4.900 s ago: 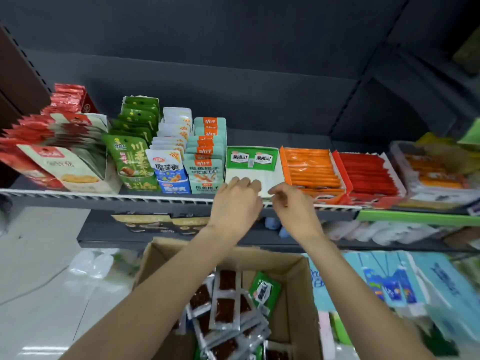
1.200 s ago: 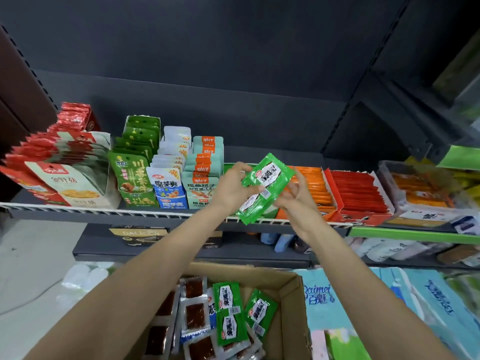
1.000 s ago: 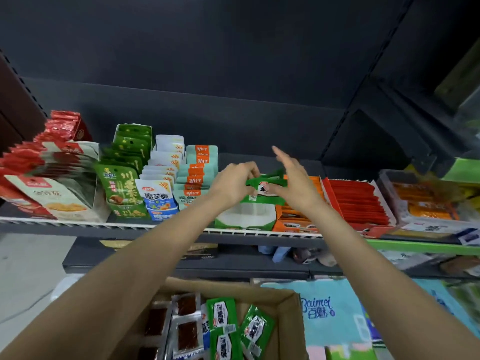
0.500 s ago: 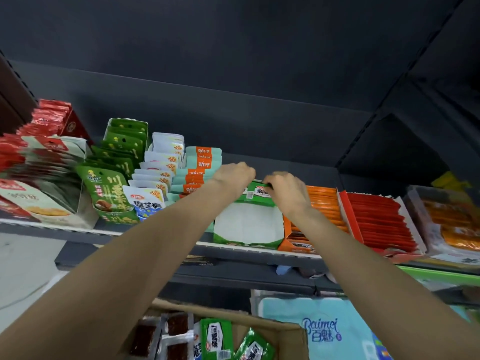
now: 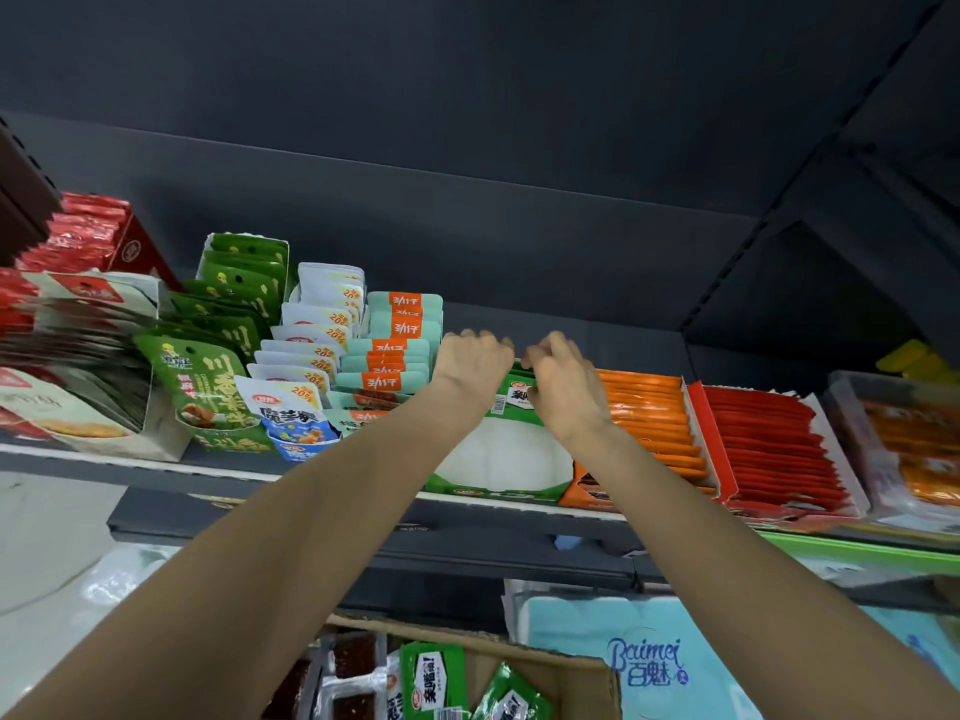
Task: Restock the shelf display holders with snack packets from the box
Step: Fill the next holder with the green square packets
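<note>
Both hands, left hand point(image 5: 470, 363) and right hand point(image 5: 563, 387), curl fingers on the green packet point(image 5: 511, 394) at the back edge of the green holder point(image 5: 498, 493). Placing step; next probably release, then another from the box point(image 5: 587, 678).

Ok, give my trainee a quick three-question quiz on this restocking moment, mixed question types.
1. True or false: the green display holder is packed full to its front.
2. Which holder sits directly right of it? A) orange holder B) red C) teal
3. Fill in: more green packets wait in the cardboard ____ below.

Key: 1 false, its white floor is mostly bare; both the left hand and right hand work green packets at its back. 2 A. 3 box.
</note>
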Action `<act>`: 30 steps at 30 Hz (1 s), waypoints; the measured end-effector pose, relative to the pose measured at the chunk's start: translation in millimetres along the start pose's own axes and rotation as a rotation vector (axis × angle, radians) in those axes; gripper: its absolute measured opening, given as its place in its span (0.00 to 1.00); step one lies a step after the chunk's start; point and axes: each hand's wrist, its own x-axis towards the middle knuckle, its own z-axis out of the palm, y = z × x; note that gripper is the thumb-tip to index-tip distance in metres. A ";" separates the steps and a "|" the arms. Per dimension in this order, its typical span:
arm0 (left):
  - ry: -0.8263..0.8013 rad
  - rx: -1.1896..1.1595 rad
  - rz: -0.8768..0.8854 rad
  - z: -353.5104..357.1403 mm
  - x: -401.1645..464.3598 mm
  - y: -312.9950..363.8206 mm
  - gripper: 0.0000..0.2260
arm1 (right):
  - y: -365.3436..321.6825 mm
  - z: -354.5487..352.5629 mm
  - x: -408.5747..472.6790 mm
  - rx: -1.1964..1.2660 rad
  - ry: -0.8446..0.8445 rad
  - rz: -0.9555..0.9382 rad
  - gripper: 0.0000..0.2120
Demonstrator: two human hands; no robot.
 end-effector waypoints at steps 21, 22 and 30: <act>0.101 -0.686 0.166 108.5 -262.8 -8.3 0.09 | -97.9 54.5 -250.0 0.492 -0.328 0.270 0.10; 0.018 -0.684 0.149 122.4 -269.5 -7.1 0.10 | -97.2 69.6 -257.1 0.484 -0.390 0.314 0.11; -0.491 -0.887 -0.085 204.7 -282.9 12.2 0.12 | -96.2 140.9 -288.9 0.501 -0.536 0.612 0.26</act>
